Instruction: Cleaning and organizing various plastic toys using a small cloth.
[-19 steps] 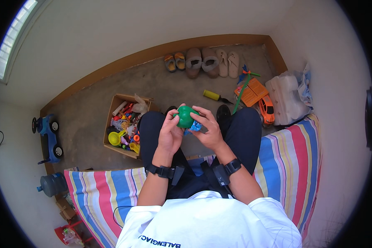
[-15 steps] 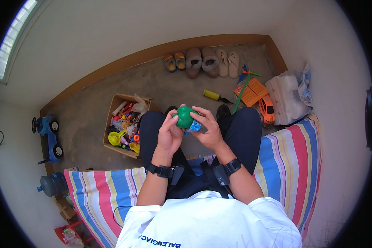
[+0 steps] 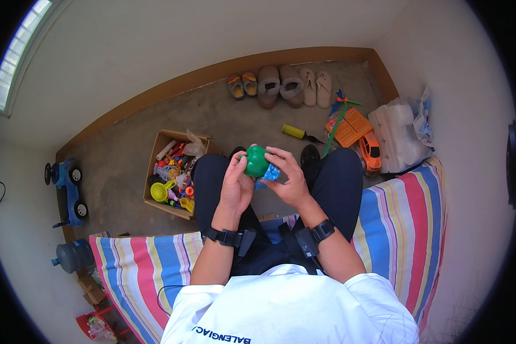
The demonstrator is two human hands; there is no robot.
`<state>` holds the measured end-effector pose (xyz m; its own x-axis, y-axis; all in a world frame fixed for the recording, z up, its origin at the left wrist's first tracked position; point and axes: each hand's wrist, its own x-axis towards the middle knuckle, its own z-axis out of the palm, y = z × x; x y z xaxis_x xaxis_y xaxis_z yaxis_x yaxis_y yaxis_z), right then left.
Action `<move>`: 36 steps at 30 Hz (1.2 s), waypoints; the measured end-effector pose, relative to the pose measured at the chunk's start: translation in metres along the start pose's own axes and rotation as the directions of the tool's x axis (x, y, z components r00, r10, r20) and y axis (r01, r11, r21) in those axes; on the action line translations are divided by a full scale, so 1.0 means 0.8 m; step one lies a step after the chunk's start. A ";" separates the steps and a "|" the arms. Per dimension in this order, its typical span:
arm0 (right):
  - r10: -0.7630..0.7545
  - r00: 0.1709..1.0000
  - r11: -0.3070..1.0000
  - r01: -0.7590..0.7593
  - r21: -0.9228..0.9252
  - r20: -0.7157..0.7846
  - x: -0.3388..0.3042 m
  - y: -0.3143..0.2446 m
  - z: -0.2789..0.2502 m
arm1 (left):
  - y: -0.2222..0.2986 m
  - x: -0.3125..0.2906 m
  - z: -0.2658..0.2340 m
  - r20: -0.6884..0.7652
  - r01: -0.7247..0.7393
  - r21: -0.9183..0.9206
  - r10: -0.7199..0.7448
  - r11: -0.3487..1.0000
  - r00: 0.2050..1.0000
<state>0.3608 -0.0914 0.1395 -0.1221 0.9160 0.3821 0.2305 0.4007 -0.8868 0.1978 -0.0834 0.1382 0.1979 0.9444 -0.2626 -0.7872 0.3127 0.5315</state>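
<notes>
Green toy gripped by both hands; blue piece perhaps attached; toy box beside.

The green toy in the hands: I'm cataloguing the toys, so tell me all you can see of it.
The green toy is rounded, smooth and glossy, plastic by its look. It is held over the lap, between the left hand and the right hand, whose fingers wrap its sides. A small blue piece sits against its lower right; whether they are joined is unclear.

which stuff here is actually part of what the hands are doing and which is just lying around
In hand:
green toy, held by left hand and right hand
small blue piece under it

Lying about:
cardboard box of toys
yellow pump
row of sandals
orange toy car
blue ride-on car
water jug
</notes>
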 end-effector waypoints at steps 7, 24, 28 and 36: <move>0.021 1.000 1.000 -0.021 0.018 -0.002 0.000 0.001 0.000 | 0.001 -0.001 0.001 0.013 -0.003 -0.006 0.003 1.000 1.000; -0.071 0.997 0.993 0.074 -0.096 0.035 -0.007 0.019 0.002 | -0.010 0.001 0.000 0.009 0.032 0.371 -0.038 0.928 0.999; 0.104 0.995 0.983 -0.102 0.151 -0.009 -0.012 0.026 0.007 | -0.010 -0.001 0.006 0.145 -0.077 0.559 -0.006 0.826 0.989; 0.517 0.834 0.581 -0.506 0.638 0.192 -0.015 0.041 0.001 | -0.009 -0.004 0.002 0.250 -0.218 0.433 0.116 0.874 0.961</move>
<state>0.3689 -0.0891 0.1053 -0.1679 0.9675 -0.1891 -0.4199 -0.2438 -0.8742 0.2041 -0.0885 0.1366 0.2445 0.9696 0.0104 -0.4785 0.1113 0.8710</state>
